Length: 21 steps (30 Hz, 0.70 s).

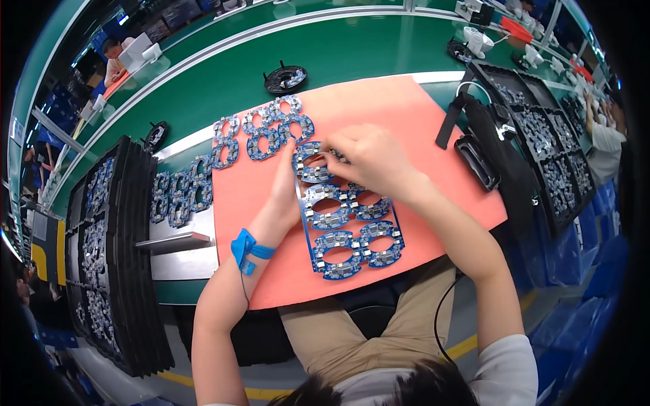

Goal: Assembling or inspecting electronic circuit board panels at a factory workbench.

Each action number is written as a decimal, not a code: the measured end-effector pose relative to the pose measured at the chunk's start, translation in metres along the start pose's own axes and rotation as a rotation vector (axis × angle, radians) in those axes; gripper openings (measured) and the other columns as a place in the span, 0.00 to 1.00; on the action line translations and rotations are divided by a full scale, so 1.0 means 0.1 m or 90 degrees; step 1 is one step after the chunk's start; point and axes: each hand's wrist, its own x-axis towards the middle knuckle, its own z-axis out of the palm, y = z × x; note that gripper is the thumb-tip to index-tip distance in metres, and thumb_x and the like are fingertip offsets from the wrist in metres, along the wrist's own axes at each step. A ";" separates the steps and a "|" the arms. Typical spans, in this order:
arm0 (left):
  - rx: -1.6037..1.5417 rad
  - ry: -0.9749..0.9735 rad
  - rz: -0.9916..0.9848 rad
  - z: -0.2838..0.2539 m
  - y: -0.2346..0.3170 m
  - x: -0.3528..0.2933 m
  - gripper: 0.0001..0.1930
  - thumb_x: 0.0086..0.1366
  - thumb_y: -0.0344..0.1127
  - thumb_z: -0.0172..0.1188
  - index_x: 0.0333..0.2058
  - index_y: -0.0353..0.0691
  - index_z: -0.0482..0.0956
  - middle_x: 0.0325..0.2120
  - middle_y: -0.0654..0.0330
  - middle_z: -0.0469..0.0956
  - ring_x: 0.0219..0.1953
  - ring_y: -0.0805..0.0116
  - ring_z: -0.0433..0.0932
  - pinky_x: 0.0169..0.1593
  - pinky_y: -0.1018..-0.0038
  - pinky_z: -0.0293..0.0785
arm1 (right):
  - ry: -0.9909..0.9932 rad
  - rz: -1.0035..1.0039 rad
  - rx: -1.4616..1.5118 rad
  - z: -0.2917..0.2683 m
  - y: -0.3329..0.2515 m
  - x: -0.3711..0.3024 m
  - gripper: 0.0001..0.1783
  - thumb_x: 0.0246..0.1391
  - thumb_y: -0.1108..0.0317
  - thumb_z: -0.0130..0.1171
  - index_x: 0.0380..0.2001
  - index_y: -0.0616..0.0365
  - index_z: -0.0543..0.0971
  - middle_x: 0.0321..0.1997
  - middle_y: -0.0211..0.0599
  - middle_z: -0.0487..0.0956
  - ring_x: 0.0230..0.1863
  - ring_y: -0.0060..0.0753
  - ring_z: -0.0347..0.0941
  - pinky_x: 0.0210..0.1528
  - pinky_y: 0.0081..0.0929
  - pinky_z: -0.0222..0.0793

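Note:
A blue circuit board panel (349,233) of joined oval rings, dotted with small parts, lies tilted over the salmon-coloured mat (440,183). My left hand (286,183) grips the panel's upper left edge; its fingers are partly hidden behind the board. On that wrist is a blue strap (249,252) with a thin cord. Bent over the panel's top end, my right hand (365,159) pinches the top ring with thumb and fingers, covering part of it. Just beyond my left hand, several separated ring boards (263,145) sit in a group on the mat.
Black trays (115,257) of boards are stacked at the left, beside more boards (179,196) and a metal bar (172,242). At the right stand another filled black tray (542,135) and a black device (477,162). A round black holder (285,79) rests on the green belt ahead.

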 end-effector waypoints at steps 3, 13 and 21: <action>-0.103 -0.027 0.045 -0.08 -0.03 0.05 0.24 0.67 0.57 0.36 0.40 0.43 0.73 0.32 0.60 0.77 0.35 0.66 0.79 0.40 0.67 0.79 | 0.083 -0.044 0.018 0.17 -0.01 0.01 0.09 0.44 0.66 0.58 0.31 0.55 0.78 0.32 0.34 0.78 0.34 0.36 0.74 0.37 0.32 0.69; -0.074 -0.002 0.032 -0.07 -0.03 0.04 0.29 0.67 0.58 0.32 0.47 0.37 0.69 0.42 0.50 0.75 0.43 0.55 0.76 0.47 0.57 0.75 | 0.098 0.013 0.089 0.26 -0.01 -0.02 0.07 0.44 0.68 0.58 0.27 0.57 0.74 0.26 0.36 0.74 0.31 0.39 0.72 0.36 0.35 0.67; -0.083 -0.044 0.031 -0.02 0.00 -0.03 0.29 0.67 0.57 0.33 0.49 0.38 0.68 0.44 0.49 0.73 0.46 0.56 0.75 0.50 0.60 0.74 | 0.097 -0.021 0.104 0.31 -0.02 -0.08 0.08 0.47 0.66 0.56 0.33 0.55 0.76 0.34 0.34 0.73 0.38 0.37 0.71 0.43 0.34 0.65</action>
